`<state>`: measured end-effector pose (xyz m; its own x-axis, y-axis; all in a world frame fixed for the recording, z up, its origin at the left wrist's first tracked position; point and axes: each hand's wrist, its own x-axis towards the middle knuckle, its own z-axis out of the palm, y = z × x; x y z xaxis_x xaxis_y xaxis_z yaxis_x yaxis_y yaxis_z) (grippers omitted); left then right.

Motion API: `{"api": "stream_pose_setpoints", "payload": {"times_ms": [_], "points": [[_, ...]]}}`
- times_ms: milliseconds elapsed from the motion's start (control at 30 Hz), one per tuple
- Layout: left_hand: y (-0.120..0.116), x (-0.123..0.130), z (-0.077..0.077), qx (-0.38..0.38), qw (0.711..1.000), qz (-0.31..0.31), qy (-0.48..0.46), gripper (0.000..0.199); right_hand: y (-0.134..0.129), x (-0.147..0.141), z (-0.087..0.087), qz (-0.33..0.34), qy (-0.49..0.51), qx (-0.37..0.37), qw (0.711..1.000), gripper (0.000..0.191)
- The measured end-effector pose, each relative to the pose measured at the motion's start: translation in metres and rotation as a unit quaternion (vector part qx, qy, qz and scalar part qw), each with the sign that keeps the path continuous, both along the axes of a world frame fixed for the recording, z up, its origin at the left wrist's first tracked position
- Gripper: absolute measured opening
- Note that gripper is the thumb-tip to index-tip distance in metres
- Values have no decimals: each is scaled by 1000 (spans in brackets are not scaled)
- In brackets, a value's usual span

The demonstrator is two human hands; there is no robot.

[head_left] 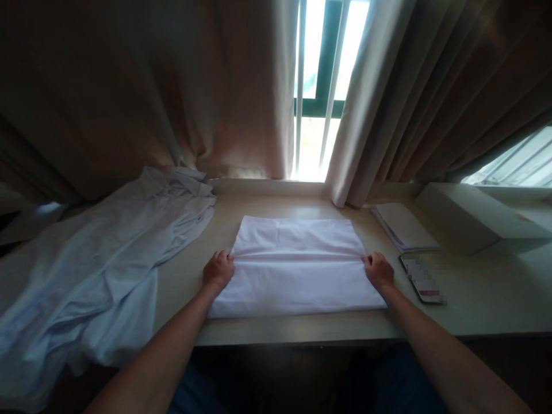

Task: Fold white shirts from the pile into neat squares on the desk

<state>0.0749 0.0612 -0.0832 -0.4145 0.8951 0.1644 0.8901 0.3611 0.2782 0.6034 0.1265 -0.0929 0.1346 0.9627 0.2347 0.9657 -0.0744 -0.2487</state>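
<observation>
The white folded cotton-like cloth (297, 287) lies flat on the pale wood-toned tabletop (284, 330), near its front edge and between the person's two hands. A straight raised crease runs across the cloth from its left side to its right side, and the fabric beyond the crease is lightly wrinkled, while the part nearer the person looks smoother.

The left hand (218, 269) is at the left side of the cloth, its fingers closed and pinching the fabric at the left end of the crease. The right hand (378, 270) is at the right side of the cloth, pinching the fabric at the other end of the crease between thumb and curled fingers. The crease looks taut between them.

To the left of the cloth, well apart from it, a large crumpled heap of white fabric (107, 253) spreads over the tabletop and hangs over the front edge. To the right of the cloth, just beyond the right hand, lies a dark-edged rectangular phone (421, 280), its face blurred by blocks. Farther back on the right of the cloth are a thin white rectangular stack (404, 226) and, beyond that, a pale box-shaped object (483, 215). Behind the cloth, long beige-grey curtains (388, 86) hang on both sides of a bright green-framed window (321, 103).
</observation>
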Motion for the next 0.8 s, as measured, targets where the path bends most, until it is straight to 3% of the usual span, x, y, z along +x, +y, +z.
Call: {"api": "stream_pose_setpoints", "payload": {"times_ms": [133,500,800], "points": [[0,-3,-2,52,994,-42,83,28,0,0,3,-11,0,3,1000,25],[3,-10,-5,72,996,-23,46,25,3,1,1,-20,25,1,1000,23],[-2,-5,3,63,997,-35,-3,24,7,1,4,-20,67,-21,997,30]]}}
